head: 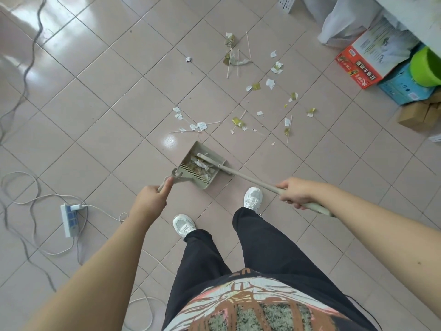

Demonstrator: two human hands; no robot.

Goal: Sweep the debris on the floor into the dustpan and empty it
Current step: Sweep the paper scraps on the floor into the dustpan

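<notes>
A beige dustpan (216, 156) rests on the tiled floor just ahead of my feet, with paper scraps and wrappers inside. My left hand (150, 199) grips the dustpan's handle at its near left corner. My right hand (296, 192) is closed on the beige broom handle (250, 179), whose head lies inside the pan. Loose debris (272, 82), made of paper bits, yellow wrappers and thin sticks, is scattered across the floor beyond the pan, up to a cluster (231, 56) at the far middle.
A white power strip (69, 218) with cables (31, 187) lies on the floor at the left. Cardboard boxes (367, 60), a green tub (427, 68) and a white plastic bag (343, 20) stand at the far right. My white shoes (253, 197) are close behind the pan.
</notes>
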